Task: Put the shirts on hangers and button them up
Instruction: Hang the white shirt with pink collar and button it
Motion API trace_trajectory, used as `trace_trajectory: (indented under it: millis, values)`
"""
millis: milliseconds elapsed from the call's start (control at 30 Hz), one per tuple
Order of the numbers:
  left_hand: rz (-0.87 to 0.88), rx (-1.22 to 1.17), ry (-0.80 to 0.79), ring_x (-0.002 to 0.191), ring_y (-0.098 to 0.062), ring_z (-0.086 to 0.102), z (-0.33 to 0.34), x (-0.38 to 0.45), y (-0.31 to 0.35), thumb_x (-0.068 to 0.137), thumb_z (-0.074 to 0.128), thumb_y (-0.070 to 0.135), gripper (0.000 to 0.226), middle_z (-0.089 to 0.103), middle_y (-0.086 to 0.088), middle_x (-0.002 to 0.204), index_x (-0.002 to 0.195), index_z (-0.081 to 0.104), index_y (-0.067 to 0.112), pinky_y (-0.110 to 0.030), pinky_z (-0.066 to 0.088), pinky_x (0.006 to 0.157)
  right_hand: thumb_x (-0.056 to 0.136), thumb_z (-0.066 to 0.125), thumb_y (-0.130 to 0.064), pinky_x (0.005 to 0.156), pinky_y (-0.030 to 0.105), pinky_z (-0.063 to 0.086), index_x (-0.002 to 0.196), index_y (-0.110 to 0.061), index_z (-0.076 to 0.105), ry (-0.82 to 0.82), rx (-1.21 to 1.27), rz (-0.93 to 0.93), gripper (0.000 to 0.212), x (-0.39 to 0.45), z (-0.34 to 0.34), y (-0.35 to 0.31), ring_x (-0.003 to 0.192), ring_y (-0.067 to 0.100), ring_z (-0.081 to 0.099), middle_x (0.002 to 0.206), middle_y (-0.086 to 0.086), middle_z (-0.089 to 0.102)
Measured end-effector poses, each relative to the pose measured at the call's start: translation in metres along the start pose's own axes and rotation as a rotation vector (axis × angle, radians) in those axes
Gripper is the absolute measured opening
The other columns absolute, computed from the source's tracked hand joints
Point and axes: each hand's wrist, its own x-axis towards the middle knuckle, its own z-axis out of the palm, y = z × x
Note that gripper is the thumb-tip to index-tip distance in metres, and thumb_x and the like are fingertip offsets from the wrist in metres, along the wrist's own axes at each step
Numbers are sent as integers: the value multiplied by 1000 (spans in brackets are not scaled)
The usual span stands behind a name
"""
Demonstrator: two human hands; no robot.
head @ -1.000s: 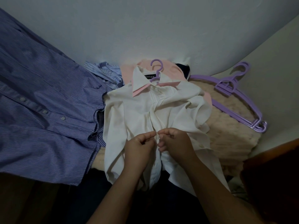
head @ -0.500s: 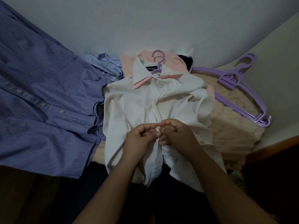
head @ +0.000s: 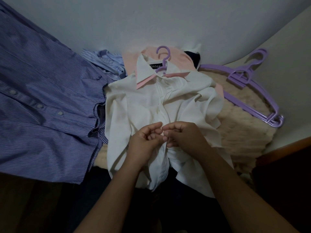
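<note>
A white shirt (head: 143, 105) with a pink-lined collar lies front up in the middle, on a purple hanger whose hook (head: 162, 55) shows above the collar. My left hand (head: 144, 142) and my right hand (head: 186, 137) meet at the shirt's front placket, about halfway down. Both pinch the placket's edges between fingertips and thumbs. The button under my fingers is hidden. Above my hands the placket looks closed.
A blue striped shirt (head: 42, 106) spreads out at the left, with another blue shirt (head: 107, 59) bunched behind it. Pink cloth (head: 148, 52) lies under the white collar. A stack of spare purple hangers (head: 249, 84) rests on a fluffy beige cover (head: 244, 132) at the right.
My hands stay on the placket at about the same spot, with the fingers shifting slightly. The view has tilted a little, so everything sits higher in the frame.
</note>
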Motion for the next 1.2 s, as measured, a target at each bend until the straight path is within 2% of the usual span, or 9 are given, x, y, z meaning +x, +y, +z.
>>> trace_trajectory:
  millis: [133,367,600,733,833,900,1000,1133,1200]
  values:
    - [-5,31,-4,75,-10,62,-3,0,-2,74,69,-14,42,67,4,78,100,65,19,-22,52,82,86,63,1,62,23,56,80,-18,70,-5,70,19,20,0,0,2,62,15,64,64,-7,71]
    - [-31,7,-41,69,-4,63,-2,1,-2,75,66,-15,41,68,4,74,100,65,17,-18,53,78,86,62,3,59,17,55,81,-14,70,-4,150,-2,19,1,-2,6,62,5,67,67,-6,72]
    - [-197,-173,-15,105,-25,64,0,-1,-2,78,67,8,30,72,-12,102,108,67,10,-41,45,103,85,63,2,63,19,56,77,-23,73,-1,181,-10,28,5,-3,14,58,11,65,63,3,70]
    - [-218,-280,-13,93,-22,65,2,5,6,92,52,1,22,71,-13,96,110,64,4,-37,49,96,86,62,1,63,22,56,80,-20,73,-10,255,4,24,11,-5,10,61,15,65,67,6,70]
    - [-106,-183,35,83,-13,67,3,14,18,90,58,5,21,73,-6,97,110,65,11,-22,54,74,86,63,-3,66,22,56,88,-16,71,41,385,-3,16,22,-5,-3,71,16,69,76,7,73]
    - [-42,-78,82,88,-13,63,1,22,24,87,65,7,25,68,-2,101,109,64,19,-25,54,79,89,60,-4,73,22,56,94,-15,70,68,450,-31,16,34,-7,-16,81,15,71,82,3,74]
    - [18,88,84,82,-7,62,2,29,28,84,69,6,31,63,0,89,112,61,19,-21,52,82,90,58,-3,68,16,54,107,-9,67,78,491,-4,20,54,-9,-32,79,8,69,86,0,73]
    - [-17,292,89,74,-1,60,4,35,10,84,69,4,32,64,3,83,112,57,15,-11,50,73,89,60,-7,55,1,42,113,-13,65,39,268,58,25,70,-10,-29,79,-7,62,103,-1,68]
    - [-56,324,111,74,-1,61,1,35,-4,86,66,3,28,66,3,84,112,60,7,-15,50,77,90,58,-5,69,1,44,113,-16,65,-7,163,30,26,70,-12,-16,91,-5,63,108,-1,68]
